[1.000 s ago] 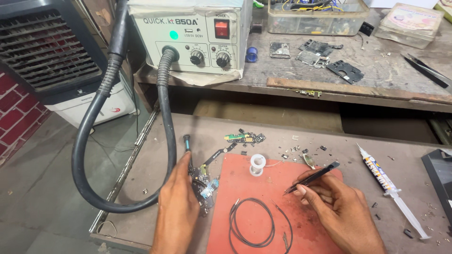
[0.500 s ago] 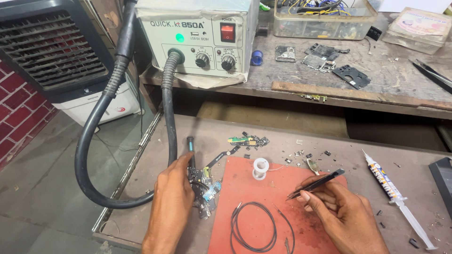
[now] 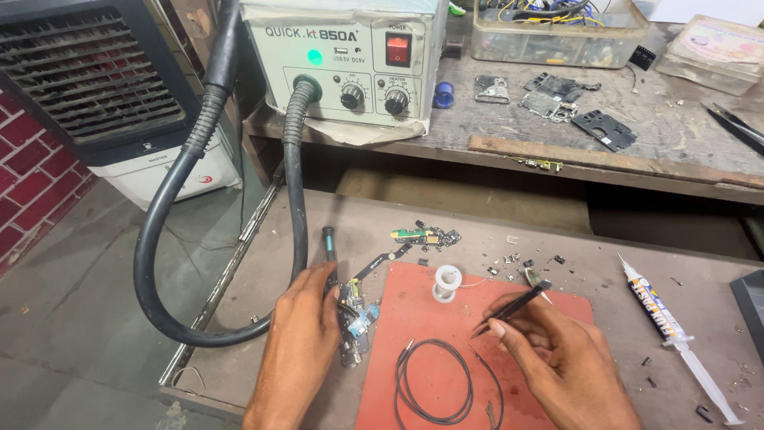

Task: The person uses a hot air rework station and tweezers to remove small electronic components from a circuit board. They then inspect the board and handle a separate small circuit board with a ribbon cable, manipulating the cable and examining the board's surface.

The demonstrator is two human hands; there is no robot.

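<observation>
Near the front edge of the workbench (image 3: 263, 302), a small circuit board (image 3: 356, 322) at the left edge of the red mat (image 3: 469, 350) is pinned under the pressed-together fingers of the left hand (image 3: 301, 342), while black tweezers (image 3: 509, 306) are pinched by the right hand (image 3: 557, 362) over the mat.
</observation>
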